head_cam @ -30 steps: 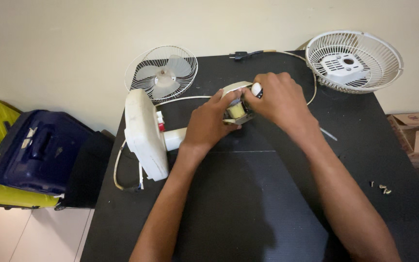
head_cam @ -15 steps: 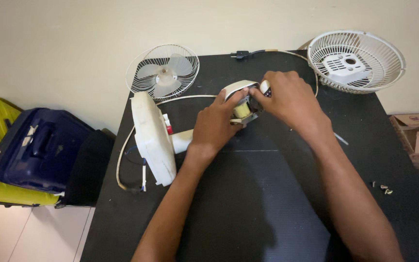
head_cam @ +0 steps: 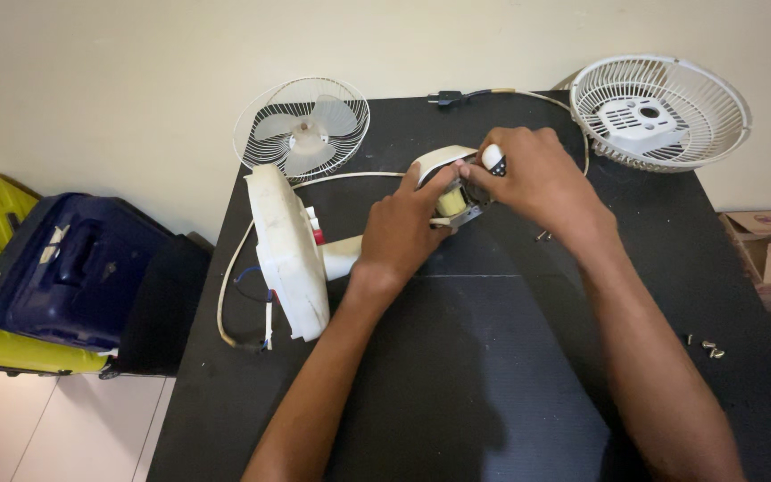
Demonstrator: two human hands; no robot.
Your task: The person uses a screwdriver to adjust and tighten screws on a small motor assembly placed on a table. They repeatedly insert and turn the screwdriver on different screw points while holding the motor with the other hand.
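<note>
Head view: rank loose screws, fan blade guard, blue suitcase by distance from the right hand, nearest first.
From the right hand:
1. Fan blade guard, far-left table edge by the wall.
2. Loose screws, right side of the table, toward the near edge; close to the guard's distance, so ranks 1 and 2 are loose.
3. Blue suitcase, on the floor, left of the table.

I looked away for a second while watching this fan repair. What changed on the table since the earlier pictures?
Very little. The right hand with its white-handled tool crept slightly along the motor housing; the left hand kept gripping it. The fan base, blade guard, rear grille and screws stayed put.
</note>
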